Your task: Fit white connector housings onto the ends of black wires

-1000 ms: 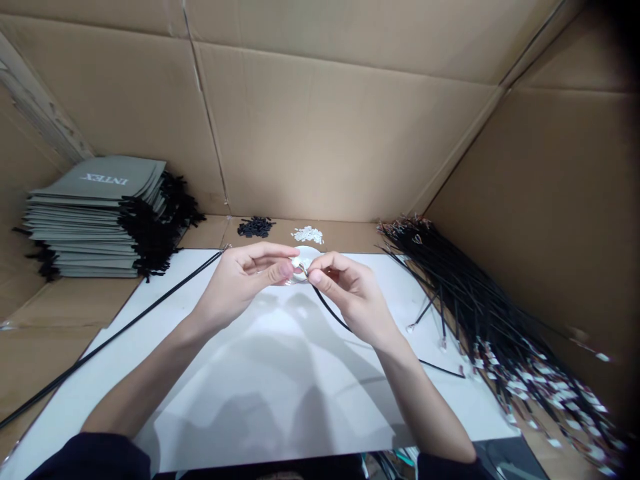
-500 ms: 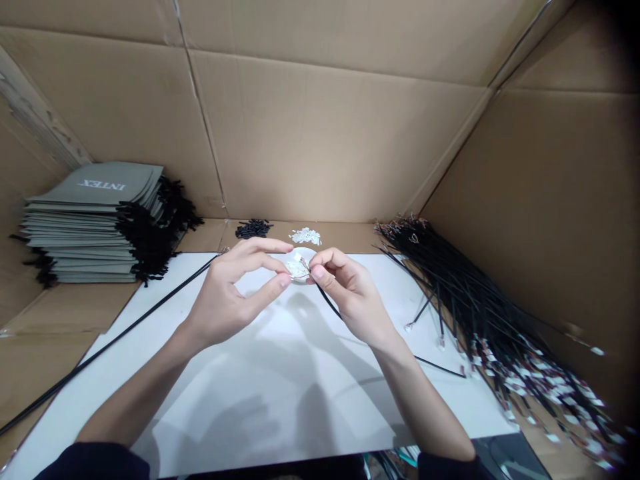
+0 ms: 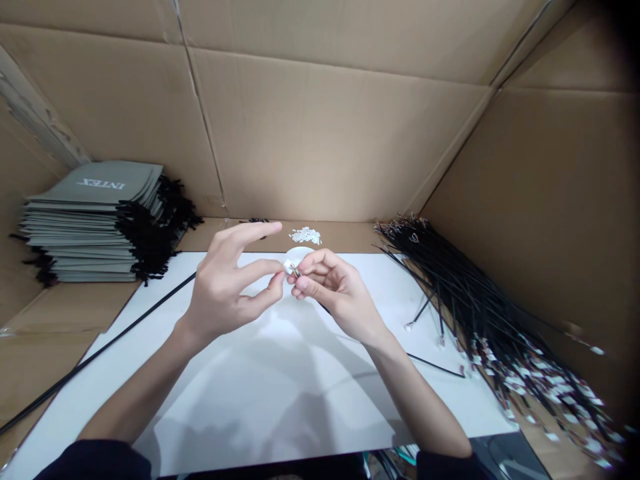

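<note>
cable end (image 3: 296,271): a few thin wires, lifted over the far middle of the white board (image 3: 240,413), between the two hands.
right hand (image 3: 345,293): thumb and fingers closed narrowly on the cable end, probably to steady the short wires, which point left.
white tip (image 3: 289,267): a small pale piece at the left of the wires, seemingly a connector; too small to make out its slots.
left hand (image 3: 223,300): thumb and index tips close together just beside the white tip; whether they touch it or pinch something tiny, one cannot tell. the upper fingers reach out, perhaps to keep clear of the fine work.
trailing cable (image 3: 435,365): lies right of the right forearm, likely the same cable, its slack letting the end turn freely.
white dish (image 3: 300,252): just beyond the fingers, partly hidden, presumably there for a short reach.
white pieces (image 3: 305,235): heaped on the far cardboard, apart from the black pieces (image 3: 257,220), which the left hand mostly covers; the gap likely keeps the kinds unmixed.
cable bundle (image 3: 450,280): along the right side, roughly aligned, perhaps for easy picking.
long cable (image 3: 135,312): slants across the left, away from the hands.
grey stack (image 3: 80,233): piled far left, seemingly out of the way.
</note>
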Demonstrator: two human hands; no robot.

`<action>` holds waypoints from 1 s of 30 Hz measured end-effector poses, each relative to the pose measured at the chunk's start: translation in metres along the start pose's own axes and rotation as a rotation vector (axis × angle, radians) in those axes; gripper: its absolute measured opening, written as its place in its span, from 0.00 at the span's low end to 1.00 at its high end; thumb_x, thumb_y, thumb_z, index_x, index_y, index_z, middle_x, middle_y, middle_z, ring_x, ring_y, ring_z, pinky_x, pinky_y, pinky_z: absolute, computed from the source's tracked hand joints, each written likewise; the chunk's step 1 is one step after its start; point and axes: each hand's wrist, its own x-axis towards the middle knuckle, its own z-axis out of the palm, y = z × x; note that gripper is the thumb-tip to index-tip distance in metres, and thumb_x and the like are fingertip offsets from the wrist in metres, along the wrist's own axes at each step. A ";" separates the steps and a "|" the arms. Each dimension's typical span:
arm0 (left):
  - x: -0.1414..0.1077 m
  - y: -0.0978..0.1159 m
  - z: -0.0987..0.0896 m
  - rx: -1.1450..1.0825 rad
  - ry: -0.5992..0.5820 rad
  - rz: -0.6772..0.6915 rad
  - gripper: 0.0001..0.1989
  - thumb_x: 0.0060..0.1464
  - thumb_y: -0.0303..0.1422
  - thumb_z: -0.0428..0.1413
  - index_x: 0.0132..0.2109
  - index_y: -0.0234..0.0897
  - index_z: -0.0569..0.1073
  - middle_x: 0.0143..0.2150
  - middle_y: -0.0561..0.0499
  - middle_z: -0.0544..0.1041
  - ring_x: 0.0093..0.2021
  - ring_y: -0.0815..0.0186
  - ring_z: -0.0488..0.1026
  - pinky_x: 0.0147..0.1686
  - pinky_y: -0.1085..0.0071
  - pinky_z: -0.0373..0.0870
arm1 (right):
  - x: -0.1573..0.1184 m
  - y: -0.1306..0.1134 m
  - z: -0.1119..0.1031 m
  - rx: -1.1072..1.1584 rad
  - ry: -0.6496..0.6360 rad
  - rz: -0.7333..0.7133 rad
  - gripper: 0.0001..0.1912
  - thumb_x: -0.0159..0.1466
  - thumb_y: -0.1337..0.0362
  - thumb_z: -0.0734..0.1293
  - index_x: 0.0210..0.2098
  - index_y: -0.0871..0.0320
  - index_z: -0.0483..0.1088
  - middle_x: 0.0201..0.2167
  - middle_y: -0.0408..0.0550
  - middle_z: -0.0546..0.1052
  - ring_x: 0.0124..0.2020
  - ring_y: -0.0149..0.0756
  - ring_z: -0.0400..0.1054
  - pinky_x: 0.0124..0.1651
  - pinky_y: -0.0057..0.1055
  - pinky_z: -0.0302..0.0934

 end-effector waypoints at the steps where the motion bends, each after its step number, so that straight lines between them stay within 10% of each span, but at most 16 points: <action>1: -0.001 -0.002 0.001 0.053 0.031 0.067 0.08 0.48 0.22 0.63 0.34 0.39 0.76 0.56 0.45 0.74 0.53 0.54 0.73 0.52 0.56 0.74 | 0.000 0.002 0.000 -0.012 0.019 -0.017 0.07 0.65 0.64 0.71 0.38 0.55 0.68 0.34 0.43 0.74 0.33 0.31 0.71 0.38 0.30 0.66; 8: -0.005 -0.008 0.002 0.152 -0.061 0.210 0.09 0.50 0.26 0.63 0.36 0.47 0.76 0.56 0.55 0.75 0.60 0.55 0.66 0.67 0.42 0.57 | -0.001 0.006 0.003 -0.576 0.152 -0.220 0.04 0.70 0.67 0.64 0.38 0.55 0.70 0.35 0.44 0.75 0.37 0.33 0.69 0.42 0.32 0.63; 22: 0.001 0.000 0.001 -0.432 -0.242 -0.555 0.05 0.56 0.31 0.60 0.32 0.40 0.78 0.58 0.47 0.72 0.59 0.53 0.67 0.61 0.53 0.61 | -0.001 0.007 0.004 -0.504 0.130 -0.187 0.06 0.68 0.63 0.67 0.35 0.57 0.71 0.31 0.43 0.73 0.31 0.32 0.63 0.35 0.30 0.59; 30: 0.005 -0.011 0.004 -0.922 -0.485 -0.943 0.09 0.57 0.40 0.61 0.38 0.39 0.76 0.38 0.49 0.78 0.41 0.61 0.75 0.45 0.65 0.72 | 0.000 0.003 -0.001 -0.425 0.126 -0.132 0.07 0.68 0.61 0.68 0.34 0.56 0.71 0.32 0.43 0.73 0.34 0.33 0.67 0.39 0.30 0.61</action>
